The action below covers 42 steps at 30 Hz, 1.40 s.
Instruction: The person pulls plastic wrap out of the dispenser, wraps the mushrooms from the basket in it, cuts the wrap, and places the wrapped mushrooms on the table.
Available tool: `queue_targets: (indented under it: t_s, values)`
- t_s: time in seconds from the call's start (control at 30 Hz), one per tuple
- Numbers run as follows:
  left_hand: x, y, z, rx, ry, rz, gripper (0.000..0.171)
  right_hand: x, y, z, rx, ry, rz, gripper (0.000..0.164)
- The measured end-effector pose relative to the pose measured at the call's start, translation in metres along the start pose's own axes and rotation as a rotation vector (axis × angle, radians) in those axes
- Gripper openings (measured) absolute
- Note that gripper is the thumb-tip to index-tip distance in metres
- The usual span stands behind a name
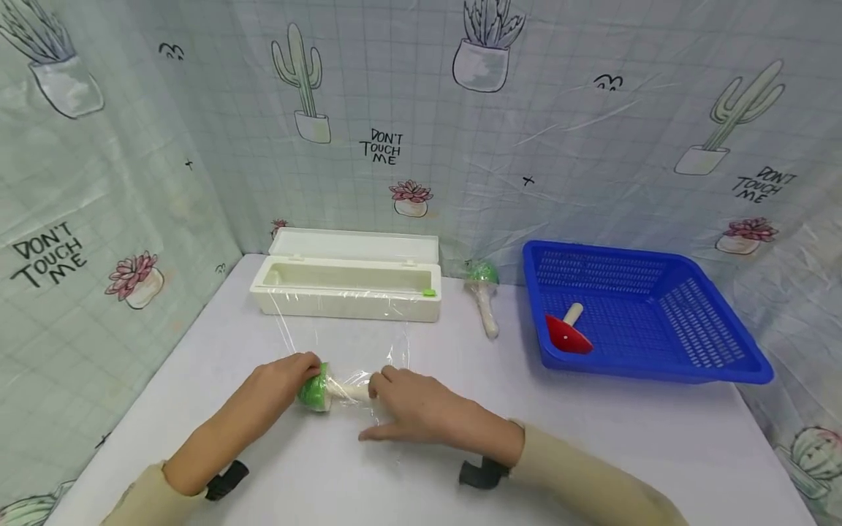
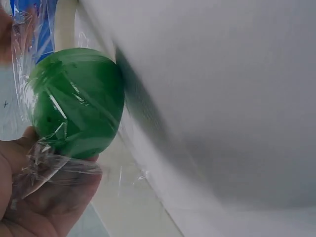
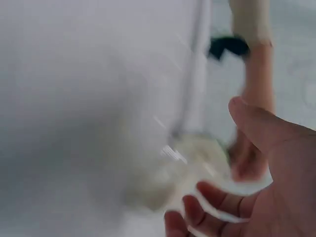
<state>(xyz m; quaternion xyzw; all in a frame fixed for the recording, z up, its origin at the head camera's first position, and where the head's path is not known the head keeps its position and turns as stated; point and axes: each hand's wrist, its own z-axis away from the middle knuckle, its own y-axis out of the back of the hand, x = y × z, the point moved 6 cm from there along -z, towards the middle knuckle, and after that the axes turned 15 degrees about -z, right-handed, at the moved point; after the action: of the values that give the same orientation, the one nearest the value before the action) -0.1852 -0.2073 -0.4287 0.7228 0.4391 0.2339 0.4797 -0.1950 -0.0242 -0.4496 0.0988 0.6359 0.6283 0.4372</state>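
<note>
A toy mushroom with a green cap (image 1: pixel 314 391) and pale stem (image 1: pixel 351 392) lies on its side above the white table, wrapped in clear plastic film (image 2: pixel 54 163). My left hand (image 1: pixel 283 380) grips it at the cap, film bunched between the fingers, as the left wrist view shows. Over the stem's end reaches my right hand (image 1: pixel 421 405), thumb spread away from loosely bent fingers (image 3: pixel 202 212). The film stretches from the mushroom back toward a white cling film dispenser (image 1: pixel 349 307), whose lid (image 1: pixel 355 245) stands raised. The right wrist view is blurred around the stem.
Behind and right of my hands, another green-capped mushroom (image 1: pixel 484 292), shiny with film, lies near the back curtain. A blue plastic basket (image 1: pixel 658 371) at the right holds a red-capped mushroom (image 1: pixel 567 336). The printed curtain (image 1: pixel 559 146) closes off the back and sides.
</note>
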Motion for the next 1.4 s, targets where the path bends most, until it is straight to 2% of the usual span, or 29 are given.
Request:
queue_targets:
  t_s: [0.07, 0.1, 0.17, 0.23, 0.3, 0.37, 0.5, 0.57, 0.67, 0.77, 0.87, 0.97, 1.07, 1.2, 1.33, 1.4]
  values:
    - [-0.007, -0.007, -0.008, -0.066, 0.038, 0.045, 0.013, -0.001, -0.014, 0.012, 0.01, -0.039, 0.069, 0.058]
    - [-0.011, -0.01, -0.012, -0.092, 0.052, 0.072, 0.012, -0.002, -0.021, 0.016, 0.019, -0.037, 0.11, 0.054]
    - [-0.016, -0.016, -0.02, -0.125, 0.056, 0.108, 0.009, -0.004, -0.029, 0.021, 0.046, -0.023, 0.169, 0.039]
    - [-0.02, -0.022, -0.026, -0.148, 0.047, 0.139, 0.008, -0.005, -0.026, 0.025, 0.07, 0.012, 0.14, 0.021]
    - [-0.023, -0.027, -0.03, -0.162, 0.041, 0.187, 0.006, -0.002, -0.012, 0.029, 0.098, 0.041, 0.085, 0.007]
    - [-0.028, -0.031, -0.033, -0.178, 0.045, 0.248, 0.005, 0.003, 0.007, 0.035, 0.15, 0.054, 0.034, 0.003]
    - [-0.035, -0.031, -0.032, -0.224, 0.062, 0.372, 0.01, 0.018, 0.044, 0.044, 0.344, 0.055, 0.09, 0.008]
    - [-0.037, -0.029, -0.031, -0.245, 0.057, 0.4, 0.012, 0.024, 0.054, 0.042, 0.424, 0.039, 0.119, 0.01]
    - [-0.037, -0.029, -0.033, -0.255, 0.041, 0.419, 0.012, 0.029, 0.059, 0.026, 0.467, 0.018, 0.094, 0.011]
    - [-0.036, -0.032, -0.036, -0.249, 0.043, 0.436, 0.01, 0.031, 0.055, -0.002, 0.441, 0.035, -0.042, 0.01]
    - [-0.037, -0.034, -0.037, -0.245, 0.07, 0.445, 0.01, 0.03, 0.044, -0.032, 0.364, 0.105, -0.225, 0.01]
    - [-0.036, -0.036, -0.036, -0.248, 0.089, 0.447, 0.01, 0.03, 0.025, -0.05, 0.26, 0.163, -0.351, 0.011]
    - [-0.035, -0.037, -0.035, -0.254, 0.079, 0.416, 0.012, 0.032, 0.009, -0.052, 0.175, 0.176, -0.41, 0.016]
    - [-0.036, -0.038, -0.032, -0.296, 0.039, 0.383, 0.018, 0.033, 0.001, -0.044, 0.084, 0.146, -0.516, 0.03]
    - [-0.037, -0.037, -0.033, -0.334, 0.027, 0.382, 0.023, 0.029, 0.002, -0.038, 0.076, 0.184, -0.453, 0.038]
    - [-0.039, -0.034, -0.033, -0.286, 0.066, 0.375, 0.026, 0.028, 0.002, -0.038, 0.097, 0.19, -0.405, 0.035]
